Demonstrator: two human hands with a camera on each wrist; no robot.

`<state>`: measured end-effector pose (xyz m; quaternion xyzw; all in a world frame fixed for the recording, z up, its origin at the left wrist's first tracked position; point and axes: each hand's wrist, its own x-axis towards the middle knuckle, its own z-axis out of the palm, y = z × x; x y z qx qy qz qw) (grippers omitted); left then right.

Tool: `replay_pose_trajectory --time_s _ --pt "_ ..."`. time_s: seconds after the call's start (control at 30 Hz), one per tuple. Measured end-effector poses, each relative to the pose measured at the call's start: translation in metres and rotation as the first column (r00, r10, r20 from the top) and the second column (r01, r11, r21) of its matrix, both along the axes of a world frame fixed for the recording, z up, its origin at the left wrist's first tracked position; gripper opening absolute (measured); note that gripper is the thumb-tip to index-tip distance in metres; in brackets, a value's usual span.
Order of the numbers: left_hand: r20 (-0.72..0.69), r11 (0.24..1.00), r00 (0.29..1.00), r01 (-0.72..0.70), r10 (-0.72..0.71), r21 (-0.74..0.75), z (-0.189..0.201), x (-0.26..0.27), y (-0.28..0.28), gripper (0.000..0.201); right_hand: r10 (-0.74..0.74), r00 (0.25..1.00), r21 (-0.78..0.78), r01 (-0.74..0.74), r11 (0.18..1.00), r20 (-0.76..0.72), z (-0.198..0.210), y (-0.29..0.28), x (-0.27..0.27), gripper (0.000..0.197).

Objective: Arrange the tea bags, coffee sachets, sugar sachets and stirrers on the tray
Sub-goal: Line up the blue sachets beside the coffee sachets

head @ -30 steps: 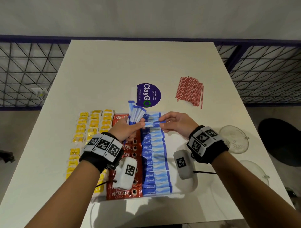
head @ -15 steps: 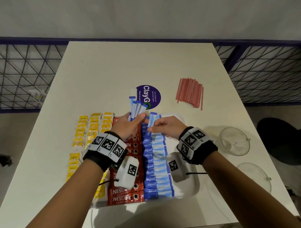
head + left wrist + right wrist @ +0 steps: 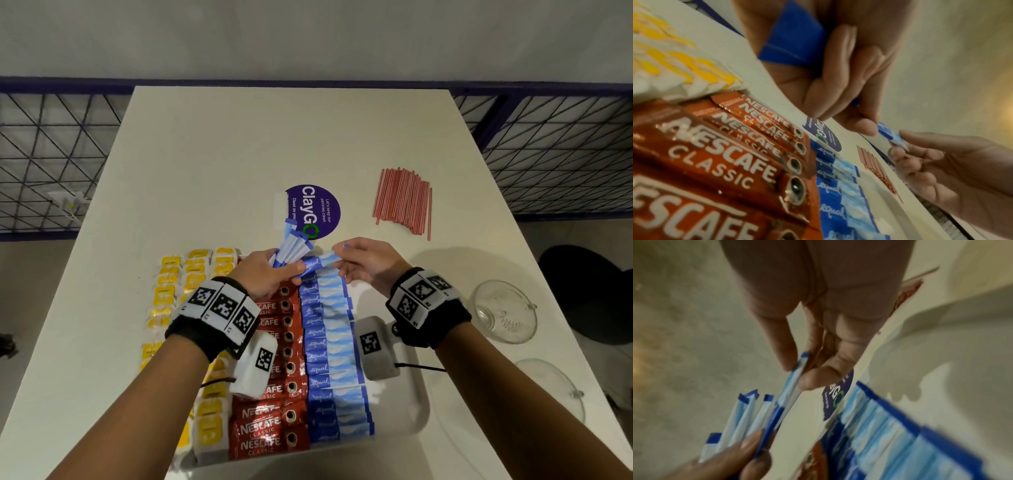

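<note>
White surface point(image 3: 212, 164) fills mid frame, mesh railing point(image 3: 51, 164) at both edges; red stirrers point(image 3: 404, 202) upper right; tray point(image 3: 404, 407) of sachets lower centre; left hand point(image 3: 265, 277) grips a fan of sugar sachets point(image 3: 291, 248); right hand point(image 3: 366, 265) pinches one sachet point(image 3: 325, 262) between them.

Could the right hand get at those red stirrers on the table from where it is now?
Probably yes. Bare table lies between the right hand and the red stirrers, but it is pinching a blue sugar sachet it would have to set down first.
</note>
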<state>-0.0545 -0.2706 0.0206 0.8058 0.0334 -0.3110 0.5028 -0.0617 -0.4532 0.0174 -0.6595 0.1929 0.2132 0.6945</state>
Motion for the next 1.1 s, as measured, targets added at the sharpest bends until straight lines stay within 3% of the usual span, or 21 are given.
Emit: replay_pose_trajectory --time_s 0.17,0.27,0.63,0.93,1.07,1.1 --pt "0.065 0.993 0.997 0.029 -0.037 0.117 -0.009 0.006 -0.002 0.014 0.182 0.981 -0.329 -0.152 0.932 0.063 -0.014 -0.018 0.006 0.021" --pt "0.136 0.97 0.99 0.008 -0.042 0.241 -0.008 0.009 -0.002 0.023 0.154 0.988 -0.293 -0.141 0.946 0.023 -0.022 -0.022 0.01 0.025" --pt "0.162 0.966 0.984 -0.105 0.068 0.236 -0.014 0.012 0.002 0.032 0.16 0.985 -0.245 -0.169 0.955 -0.057 -0.031 -0.02 0.017 0.025" --pt "0.127 0.958 0.991 -0.068 0.034 0.279 -0.017 0.011 -0.001 0.028 0.161 0.984 -0.305 -0.177 0.936 -0.076 -0.039 -0.026 0.019 0.023" --pt "0.118 0.959 0.992 -0.073 0.042 0.272 -0.019 0.01 -0.002 0.021 0.155 0.984 -0.328 -0.177 0.928 -0.093 -0.041 -0.024 0.02 0.005" --pt "0.111 0.961 0.992 -0.081 0.053 0.266 -0.019 0.01 -0.002 0.021 0.158 0.983 -0.336 -0.181 0.924 -0.093 -0.042 -0.024 0.021 0.01"
